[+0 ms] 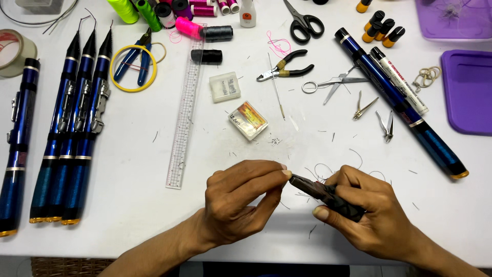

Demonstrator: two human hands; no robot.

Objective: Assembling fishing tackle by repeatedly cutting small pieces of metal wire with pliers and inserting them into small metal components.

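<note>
My right hand (366,213) grips a dark, patterned rod-like piece (320,192) near the table's front edge, its tip pointing left. My left hand (243,200) pinches at that tip with thumb and fingers closed; whether it holds a thread or small part there is too fine to tell. A thin loose line (328,169) curls on the table just behind the hands.
White table (128,169) with several blue telescopic rods (66,138) at left and one long blue rod (405,105) at right. A clear ruler (185,107), small hook boxes (247,120), pliers (284,69), scissors (305,23), thread spools (169,10) and purple trays (469,90) lie behind.
</note>
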